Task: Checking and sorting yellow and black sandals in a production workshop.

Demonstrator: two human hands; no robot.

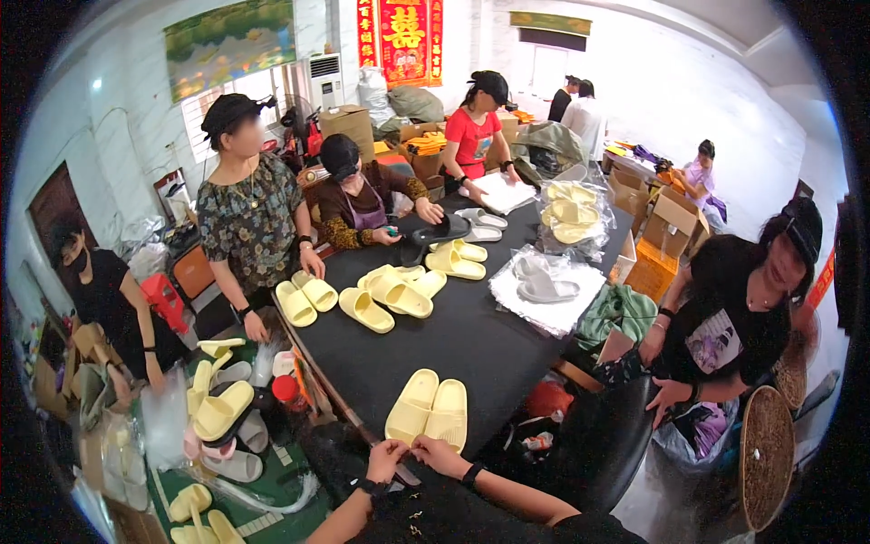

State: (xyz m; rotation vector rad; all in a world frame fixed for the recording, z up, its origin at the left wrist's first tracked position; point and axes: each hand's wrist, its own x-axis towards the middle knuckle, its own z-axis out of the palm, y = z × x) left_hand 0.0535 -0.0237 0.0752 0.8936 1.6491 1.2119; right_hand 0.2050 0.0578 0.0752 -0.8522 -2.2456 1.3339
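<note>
A pair of pale yellow slide slippers lies side by side on the black-topped table, right in front of me. At their near end, my left hand is closed, its fingertips pinched together. My right hand is closed as well, with its fingertips close to the left ones. Whatever sits between the fingers is too small or hidden to make out. Farther up the table is a group of yellow slippers, some resting on others. Another yellow pair stands by the table's left edge.
Grey slippers lie on white plastic bags at the right, near bagged yellow slippers. A green table at lower left carries loose slippers and a red-lidded jar. Several co-workers stand or sit around; one handles a black slipper.
</note>
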